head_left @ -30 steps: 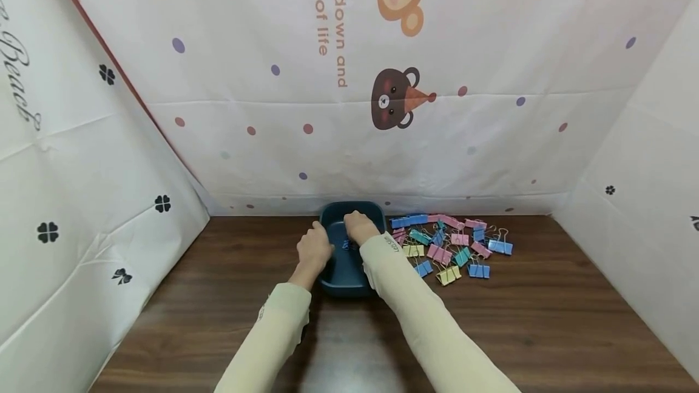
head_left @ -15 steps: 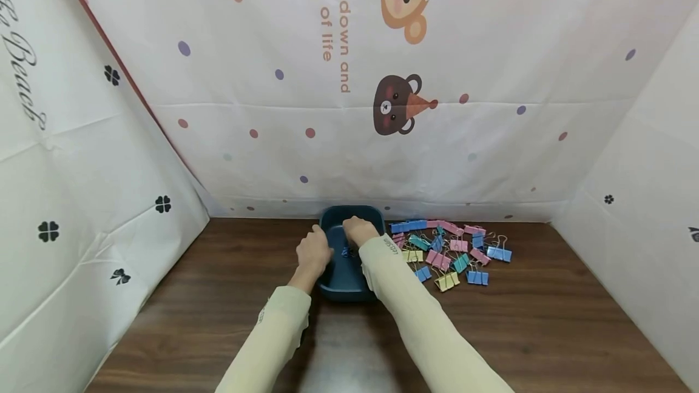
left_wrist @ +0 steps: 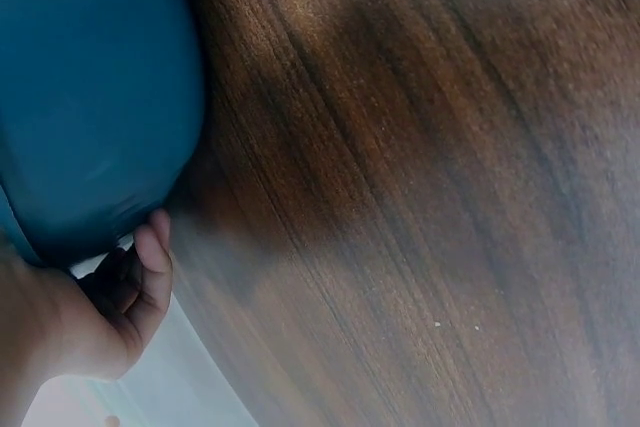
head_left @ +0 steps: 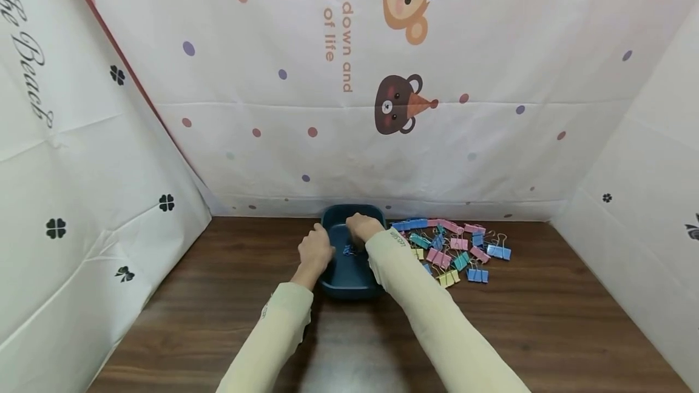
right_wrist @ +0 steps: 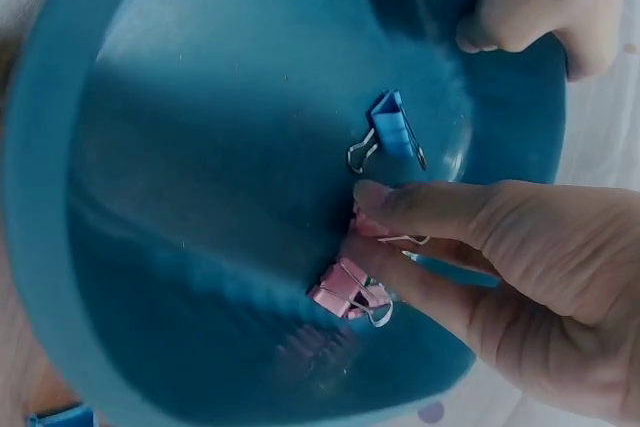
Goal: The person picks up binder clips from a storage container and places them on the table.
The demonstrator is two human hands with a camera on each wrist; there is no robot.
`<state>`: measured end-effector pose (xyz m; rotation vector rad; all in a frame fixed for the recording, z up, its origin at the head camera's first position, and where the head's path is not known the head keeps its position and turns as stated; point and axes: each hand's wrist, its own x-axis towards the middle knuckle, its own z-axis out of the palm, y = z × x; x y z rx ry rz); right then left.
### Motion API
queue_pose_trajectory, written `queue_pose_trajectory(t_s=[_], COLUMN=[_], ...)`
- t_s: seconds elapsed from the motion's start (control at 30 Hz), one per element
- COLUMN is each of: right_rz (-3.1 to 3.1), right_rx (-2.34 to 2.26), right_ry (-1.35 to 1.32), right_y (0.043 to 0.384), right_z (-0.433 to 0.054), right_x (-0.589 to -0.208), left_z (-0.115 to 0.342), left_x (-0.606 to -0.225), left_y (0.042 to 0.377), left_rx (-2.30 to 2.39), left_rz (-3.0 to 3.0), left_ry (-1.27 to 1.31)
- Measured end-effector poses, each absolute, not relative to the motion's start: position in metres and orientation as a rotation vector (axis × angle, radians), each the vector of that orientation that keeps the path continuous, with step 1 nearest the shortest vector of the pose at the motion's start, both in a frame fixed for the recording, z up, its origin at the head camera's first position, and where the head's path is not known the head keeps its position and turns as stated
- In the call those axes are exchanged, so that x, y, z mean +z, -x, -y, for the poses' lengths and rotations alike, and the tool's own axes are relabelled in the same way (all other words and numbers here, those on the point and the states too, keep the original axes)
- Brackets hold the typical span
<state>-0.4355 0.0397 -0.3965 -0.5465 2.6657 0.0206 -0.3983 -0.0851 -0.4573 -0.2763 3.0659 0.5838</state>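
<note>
A dark teal plastic tub (head_left: 349,292) stands on the table. My left hand (head_left: 315,250) grips its left rim; in the left wrist view the fingers (left_wrist: 150,277) curl against the tub's outer side. My right hand (head_left: 364,228) reaches inside the tub. In the right wrist view, its thumb and a finger pinch a pink binder clip (right_wrist: 368,225), partly hidden by the fingertips. Just beside it is another pink binder clip (right_wrist: 340,289), close to the tub floor. A blue binder clip (right_wrist: 394,127) lies in the tub near the thumb.
Right of the tub, several pink, blue, green and yellow binder clips (head_left: 439,258) lie spread on the brown wooden table (head_left: 524,320). A printed white cloth (head_left: 262,162) hangs behind the table, with white cloth at both sides.
My right hand has shifted and turned slightly inside the tub, leaving more of the blue binder clip visible. The left hand keeps its grip on the rim.
</note>
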Motion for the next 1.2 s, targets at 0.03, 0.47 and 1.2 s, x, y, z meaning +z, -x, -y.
queue_pose_trajectory(t_s=[0.03,0.47,1.2], right_rz=[-2.656,-2.612,-2.600], right_rx=[0.029,0.158,0.052], right_ry=[0.542,0.597,0.523], right_y=[0.437,0.435,0.390], right_z=[-0.040,-0.036,-0.174], right_x=[-0.397,-0.367,-0.301], left_z=[0.085,0.086,0.085], left_x=[-0.458,-0.454,-0.451], left_y=[0.398,0.397,0.395], left_rx=[0.584,0.581,0.622], left_rz=[-3.066,-3.037,-3.042], left_ry=[0.281,0.283,0.264])
